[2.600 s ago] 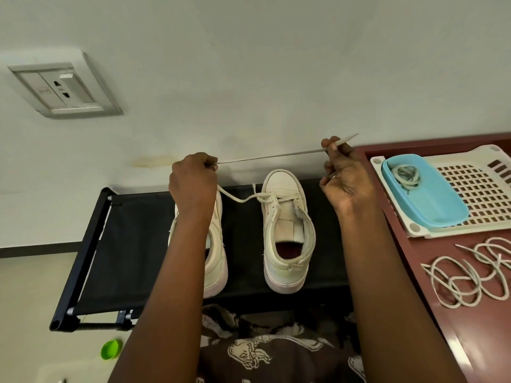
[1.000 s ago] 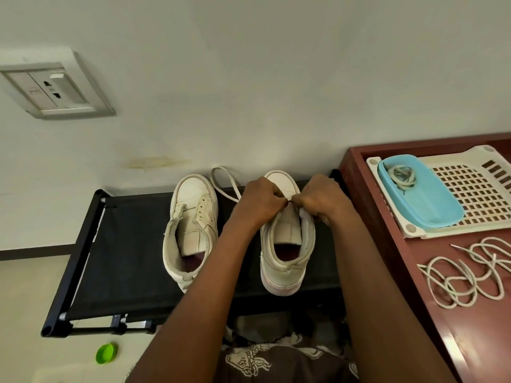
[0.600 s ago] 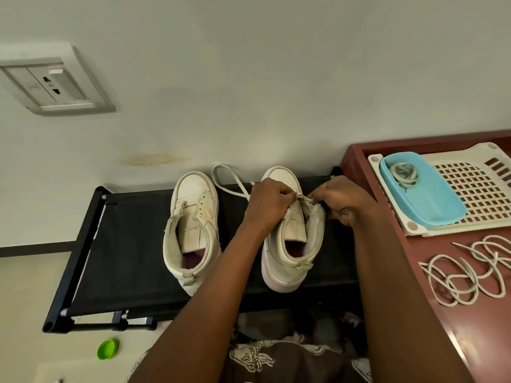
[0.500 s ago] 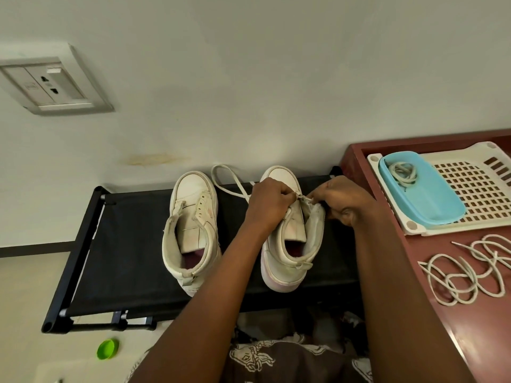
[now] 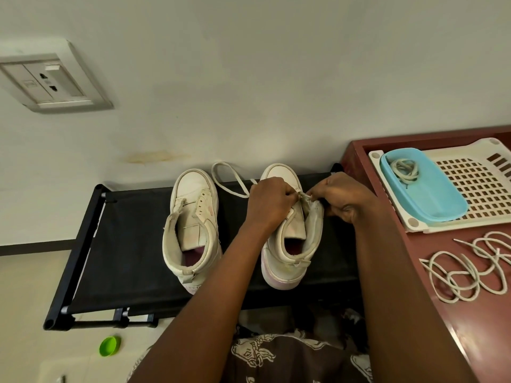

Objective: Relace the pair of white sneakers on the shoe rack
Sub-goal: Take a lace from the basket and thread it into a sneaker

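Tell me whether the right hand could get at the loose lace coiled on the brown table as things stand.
Probably yes: the loose lace lies uncovered on the table beside the right hand, with nothing between them, though that hand now grips the right sneaker.

Shoe rack (image 5: 124,244): the black fabric left of the left sneaker (image 5: 193,225) is open to the frame rail. The channel between this and the right sneaker (image 5: 290,244) is barred by the left forearm (image 5: 221,286); behind it a loop of the lace (image 5: 226,178) lies at the rear edge, near the wall. The left grip (image 5: 269,201) and right grip (image 5: 341,197), both pinching the lace, cover the right sneaker's throat. The bench (image 5: 484,341) stands just right of the rack; the tray (image 5: 470,175), blue dish (image 5: 437,200) and loose laces (image 5: 470,272) occupy its far part, and the near part is bare.
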The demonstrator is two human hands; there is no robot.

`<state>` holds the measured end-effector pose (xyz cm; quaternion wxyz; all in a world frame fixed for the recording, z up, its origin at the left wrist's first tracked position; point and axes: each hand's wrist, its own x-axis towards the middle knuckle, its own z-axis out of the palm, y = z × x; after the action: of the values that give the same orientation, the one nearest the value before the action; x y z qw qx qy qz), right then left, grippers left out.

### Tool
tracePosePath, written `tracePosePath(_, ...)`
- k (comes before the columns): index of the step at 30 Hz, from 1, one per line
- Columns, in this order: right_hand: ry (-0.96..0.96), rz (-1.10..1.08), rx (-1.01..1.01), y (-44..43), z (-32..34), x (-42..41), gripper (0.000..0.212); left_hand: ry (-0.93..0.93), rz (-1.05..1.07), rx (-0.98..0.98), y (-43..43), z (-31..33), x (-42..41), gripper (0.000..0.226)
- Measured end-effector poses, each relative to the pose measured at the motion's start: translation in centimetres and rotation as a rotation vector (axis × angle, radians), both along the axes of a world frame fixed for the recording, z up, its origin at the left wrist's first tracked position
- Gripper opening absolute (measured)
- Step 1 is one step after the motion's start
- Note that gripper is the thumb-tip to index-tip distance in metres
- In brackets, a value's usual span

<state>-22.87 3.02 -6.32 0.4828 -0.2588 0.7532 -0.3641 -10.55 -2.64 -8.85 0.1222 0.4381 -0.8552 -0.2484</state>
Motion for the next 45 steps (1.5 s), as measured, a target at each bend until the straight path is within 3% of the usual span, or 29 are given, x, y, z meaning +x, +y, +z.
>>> tracePosePath(8,-0.087,-0.160,0.005,-0.3,-0.4,1.1,0.013,-0.029,0.066,-0.015,-0.1,0.1,0.4,0.026)
tracePosePath(13,0.030,-0.169,0.016,-1.0,-1.6,1.7,0.020,-0.023,0.092,0.019,-0.1,0.1,0.6,0.025)
tracePosePath(16,0.092,-0.194,0.011,-1.4,-2.1,2.2,0.011,-0.052,0.070,0.039,-0.5,0.2,0.7,0.026)
tracePosePath(19,0.244,-0.231,0.045,-1.5,-2.2,2.1,0.028,-0.046,0.056,0.050,-1.0,0.4,1.1,0.022)
tracePosePath(22,0.262,-0.321,0.026,-1.0,-1.7,0.6,0.011,-0.050,0.042,0.046,-1.4,0.4,1.7,0.022)
tracePosePath(23,0.269,-0.358,0.020,-0.7,-1.3,0.0,0.014,-0.053,0.035,0.052,-1.5,0.5,1.8,0.023)
tracePosePath(25,0.379,-0.423,0.045,0.1,-0.2,-1.1,0.028,-0.030,0.035,0.084,-1.8,0.5,2.0,0.021)
tracePosePath(31,0.894,-0.701,0.071,2.0,1.9,-2.6,0.035,-0.056,0.074,0.113,-2.2,1.4,2.8,0.021)
tracePosePath(36,1.026,-0.217,0.027,1.0,0.8,-1.7,0.030,-0.039,0.076,0.152,-3.8,1.4,4.9,0.021)
tracePosePath(39,0.831,0.096,-0.115,0.2,0.7,-0.3,0.020,-0.071,0.054,0.155,-3.9,1.4,5.3,0.023)
tracePosePath(41,0.646,0.245,-0.090,-0.3,0.4,0.6,0.018,-0.089,0.041,0.143,-3.8,1.4,5.2,0.023)
tracePosePath(45,0.683,0.304,0.062,-1.2,-1.2,1.0,0.009,-0.153,-0.008,0.160,-3.6,1.4,5.0,0.025)
